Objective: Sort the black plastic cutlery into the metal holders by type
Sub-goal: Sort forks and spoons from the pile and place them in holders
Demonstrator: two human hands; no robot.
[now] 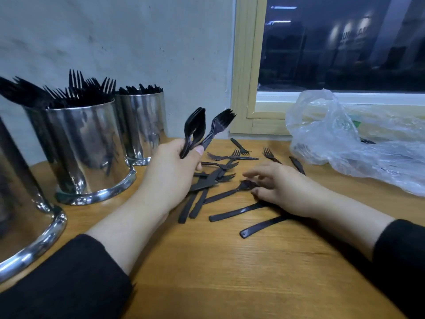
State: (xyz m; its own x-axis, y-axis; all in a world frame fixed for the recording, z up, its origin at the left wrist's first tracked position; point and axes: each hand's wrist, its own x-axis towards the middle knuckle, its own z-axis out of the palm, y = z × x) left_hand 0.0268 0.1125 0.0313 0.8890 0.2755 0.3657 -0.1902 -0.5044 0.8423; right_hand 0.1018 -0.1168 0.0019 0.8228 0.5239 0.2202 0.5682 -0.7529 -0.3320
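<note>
A wooden table [230, 268] is seen from above, set against a grey wall and a window frame. The left hand [174, 171] is raised just above the table, and its grip is closed around the handles of a bunch of spoons [195, 126] and a few stacked forks [220, 124], both fanned upward. The right hand [282, 187] is laid low over the loose cutlery pile [213, 180] at the table's middle; its fingers are bent narrowly around the head of a dark piece there, though whether that piece is actually gripped cannot be told. Forks and knives are scattered flat between and beyond the two hands. At the left, a metal holder [89, 153] packed with forks is stood near the wall, a second holder [142, 125] filled with black handles is stood just behind it to the right, and a third holder [20, 203] is cut off by the near left edge. A crumpled clear plastic bag [349, 139] is laid at the far right beneath the window.
</note>
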